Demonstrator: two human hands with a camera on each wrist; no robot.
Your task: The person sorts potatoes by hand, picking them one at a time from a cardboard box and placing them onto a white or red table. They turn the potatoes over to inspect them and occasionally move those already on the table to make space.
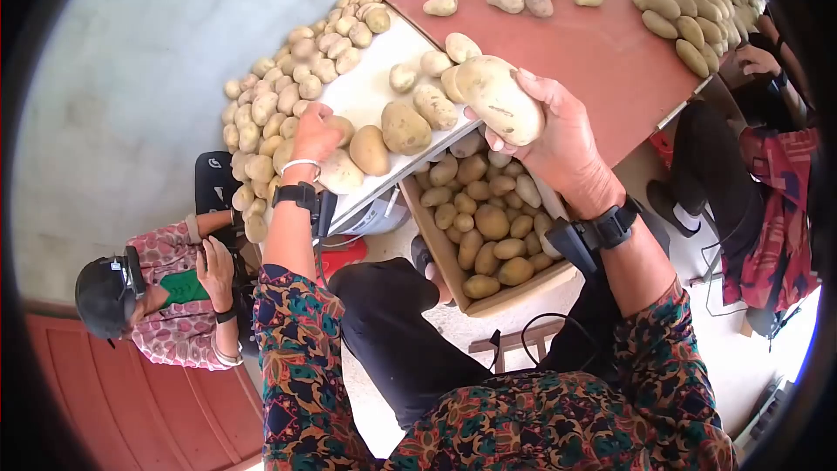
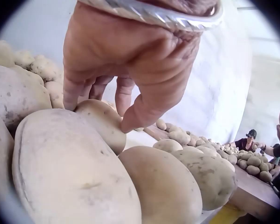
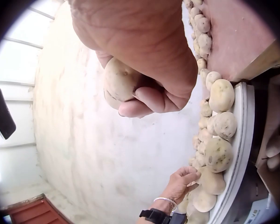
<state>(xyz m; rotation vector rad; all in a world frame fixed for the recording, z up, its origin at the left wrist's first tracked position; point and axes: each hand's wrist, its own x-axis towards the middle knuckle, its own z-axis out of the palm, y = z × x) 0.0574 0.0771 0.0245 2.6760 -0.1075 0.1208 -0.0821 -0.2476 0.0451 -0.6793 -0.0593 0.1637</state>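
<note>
My right hand (image 1: 567,144) holds up a large pale potato (image 1: 499,103) above the table's front edge; thumb and fingers curl round it. In the right wrist view the same hand (image 3: 140,51) covers much of that potato (image 3: 120,79). On the white tabletop, my left hand (image 1: 316,135) reaches down at the edge of the heap. The left wrist view shows its thumb and fingers pinching a smaller brown potato (image 2: 102,123) from above. Closer to that camera lies a big pale potato (image 2: 77,170), beside a smooth tan one (image 2: 161,186).
A cardboard box (image 1: 523,290) of potatoes stands below the table edge. More potatoes lie heaped on the left (image 1: 288,100) and far right (image 1: 693,4), others scattered on the red tabletop (image 1: 558,48). One person (image 1: 166,296) sits at left, another (image 1: 758,174) at right.
</note>
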